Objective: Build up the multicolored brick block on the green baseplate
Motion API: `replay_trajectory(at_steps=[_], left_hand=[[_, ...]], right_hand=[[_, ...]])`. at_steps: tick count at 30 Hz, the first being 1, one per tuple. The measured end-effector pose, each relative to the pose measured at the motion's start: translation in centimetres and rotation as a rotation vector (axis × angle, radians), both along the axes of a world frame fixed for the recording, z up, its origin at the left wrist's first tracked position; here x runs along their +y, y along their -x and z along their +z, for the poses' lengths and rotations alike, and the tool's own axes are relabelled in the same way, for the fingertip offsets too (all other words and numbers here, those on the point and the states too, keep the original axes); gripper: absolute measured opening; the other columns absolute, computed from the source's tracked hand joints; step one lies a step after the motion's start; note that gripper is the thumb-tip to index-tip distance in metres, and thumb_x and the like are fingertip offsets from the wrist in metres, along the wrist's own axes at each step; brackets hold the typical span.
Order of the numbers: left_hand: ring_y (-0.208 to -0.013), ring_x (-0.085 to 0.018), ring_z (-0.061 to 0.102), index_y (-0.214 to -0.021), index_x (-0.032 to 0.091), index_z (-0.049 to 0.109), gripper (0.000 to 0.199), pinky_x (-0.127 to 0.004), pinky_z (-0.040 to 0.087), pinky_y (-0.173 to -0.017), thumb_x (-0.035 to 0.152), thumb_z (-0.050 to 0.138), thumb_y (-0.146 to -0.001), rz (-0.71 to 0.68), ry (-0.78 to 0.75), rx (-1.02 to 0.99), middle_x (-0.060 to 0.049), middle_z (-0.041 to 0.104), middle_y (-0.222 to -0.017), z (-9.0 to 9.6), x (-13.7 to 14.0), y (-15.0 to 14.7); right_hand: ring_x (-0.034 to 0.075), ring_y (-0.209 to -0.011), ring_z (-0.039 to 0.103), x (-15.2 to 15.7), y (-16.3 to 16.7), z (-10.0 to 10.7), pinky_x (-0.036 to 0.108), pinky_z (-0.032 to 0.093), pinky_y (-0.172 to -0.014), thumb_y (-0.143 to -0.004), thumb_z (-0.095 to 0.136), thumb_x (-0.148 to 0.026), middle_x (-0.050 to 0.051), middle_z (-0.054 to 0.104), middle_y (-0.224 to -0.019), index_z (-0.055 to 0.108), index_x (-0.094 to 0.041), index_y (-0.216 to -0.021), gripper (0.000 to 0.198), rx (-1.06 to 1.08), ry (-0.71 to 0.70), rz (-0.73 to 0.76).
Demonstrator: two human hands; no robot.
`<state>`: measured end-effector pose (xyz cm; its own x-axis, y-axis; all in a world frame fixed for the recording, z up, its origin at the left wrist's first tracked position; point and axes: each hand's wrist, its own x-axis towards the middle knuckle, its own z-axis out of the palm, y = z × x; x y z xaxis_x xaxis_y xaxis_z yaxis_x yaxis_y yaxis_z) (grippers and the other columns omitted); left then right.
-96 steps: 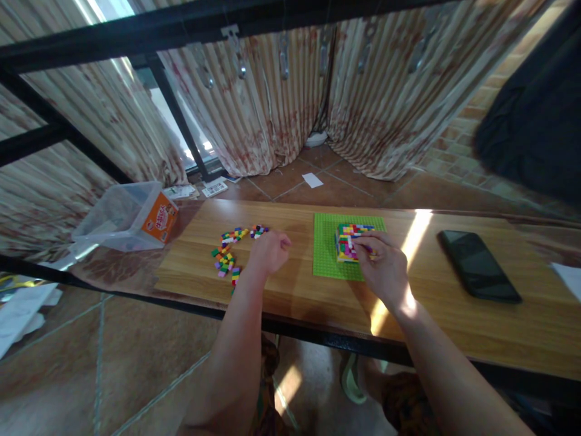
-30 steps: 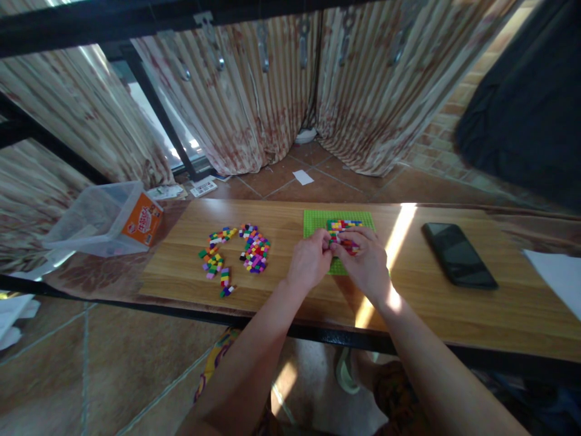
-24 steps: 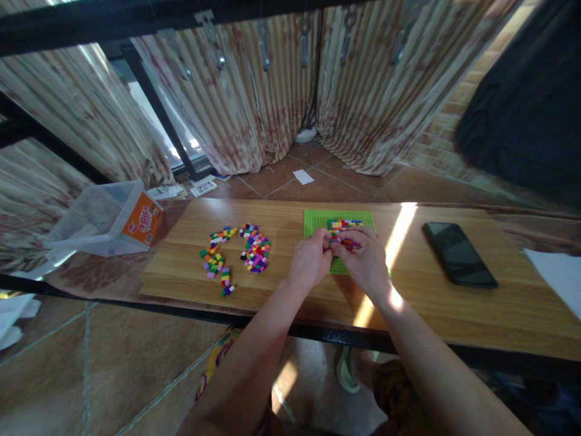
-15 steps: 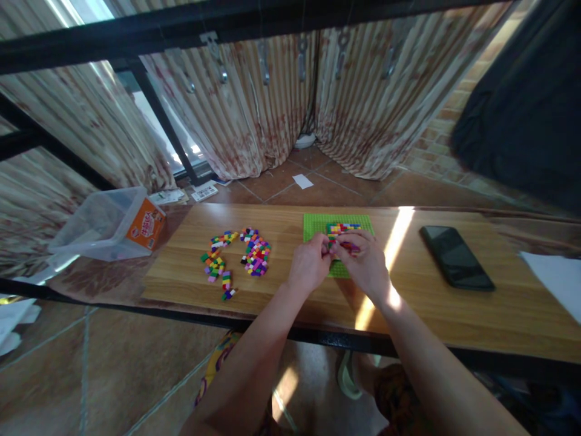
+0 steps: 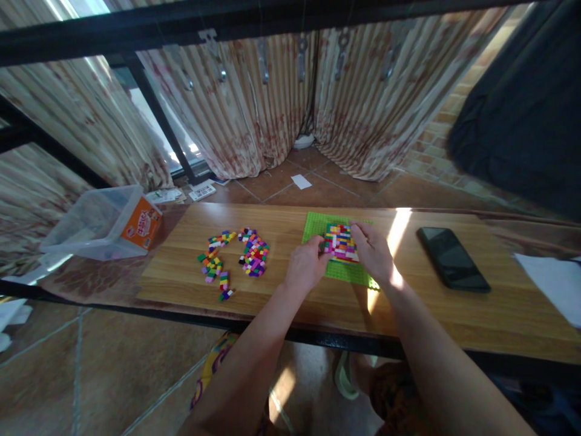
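Note:
A multicoloured layer of toy building bricks sits on a green studded baseplate. My left hand is closed at the left edge of the brick build, its thumb and fingertips drawn together there. Against the right edge lies my right hand, fingers bent along the side and covering part of the baseplate. The upper face of the build shows between both hands. Whether a loose brick is inside the left fingertips is too small to tell.
Loose bricks lie in a cluster and a curved trail on the wooden table. A black phone and white paper are on the right. A clear plastic bin with an orange label stands at the left.
My hands have moved apart to the two sides of the build, uncovering its top. The baseplate has turned slightly, its near right corner now closer to me.

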<state>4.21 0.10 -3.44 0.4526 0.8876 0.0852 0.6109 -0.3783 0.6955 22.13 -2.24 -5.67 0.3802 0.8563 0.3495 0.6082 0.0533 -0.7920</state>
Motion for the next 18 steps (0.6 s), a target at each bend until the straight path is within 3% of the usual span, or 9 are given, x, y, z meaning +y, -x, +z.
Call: replay_trajectory(at_steps=[4, 7, 11, 14, 18], left_hand=[[-0.085, -0.024, 0.069, -0.113, 0.018, 0.063, 0.024, -0.037, 0.051, -0.084, 0.019, 0.061, -0.089, 0.085, -0.008, 0.013, -0.008, 0.073, -0.089, 0.6, 0.4, 0.6], [-0.083, -0.023, 0.069, -0.109, 0.019, 0.065, 0.022, -0.036, 0.052, -0.084, 0.014, 0.058, -0.088, 0.133, -0.016, 0.006, -0.007, 0.073, -0.087, 1.1, 1.0, 1.4], [-0.08, -0.02, 0.069, -0.106, 0.019, 0.067, 0.027, -0.033, 0.053, -0.082, 0.008, 0.054, -0.085, 0.132, 0.038, -0.092, -0.005, 0.074, -0.086, 1.2, 1.7, 2.5], [-0.078, -0.018, 0.069, -0.105, 0.019, 0.069, 0.03, -0.031, 0.054, -0.078, 0.005, 0.051, -0.084, 0.113, 0.076, -0.141, -0.003, 0.074, -0.083, 0.9, 2.1, 3.1], [-0.079, -0.017, 0.07, -0.108, 0.017, 0.07, 0.031, -0.03, 0.055, -0.079, 0.007, 0.051, -0.085, 0.066, 0.078, -0.132, -0.005, 0.076, -0.086, 1.0, 2.7, 4.3]], right_hand=[[0.024, -0.077, 0.067, -1.2, 0.6, 1.3, 0.034, 0.049, -0.068, -0.094, 0.041, -0.058, 0.009, 0.074, -0.081, 0.075, -0.018, -0.089, 0.053, 0.001, 0.13, -0.089], [0.023, -0.07, 0.067, -2.0, 1.3, 2.0, 0.032, 0.046, -0.062, -0.092, 0.046, -0.055, 0.007, 0.074, -0.074, 0.077, -0.018, -0.085, 0.049, -0.014, 0.195, -0.1], [0.024, -0.072, 0.069, -2.4, 2.3, 2.0, 0.032, 0.049, -0.062, -0.09, 0.049, -0.053, 0.007, 0.076, -0.077, 0.078, -0.019, -0.088, 0.044, -0.033, 0.217, -0.047], [0.023, -0.065, 0.07, -2.4, 2.8, 1.6, 0.031, 0.051, -0.055, -0.089, 0.051, -0.057, 0.007, 0.077, -0.078, 0.076, -0.019, -0.094, 0.046, 0.069, 0.264, -0.022], [0.022, -0.06, 0.07, -2.5, 3.2, 0.9, 0.031, 0.053, -0.049, -0.086, 0.056, -0.059, 0.009, 0.077, -0.08, 0.068, -0.015, -0.118, 0.056, 0.206, 0.289, -0.007]])
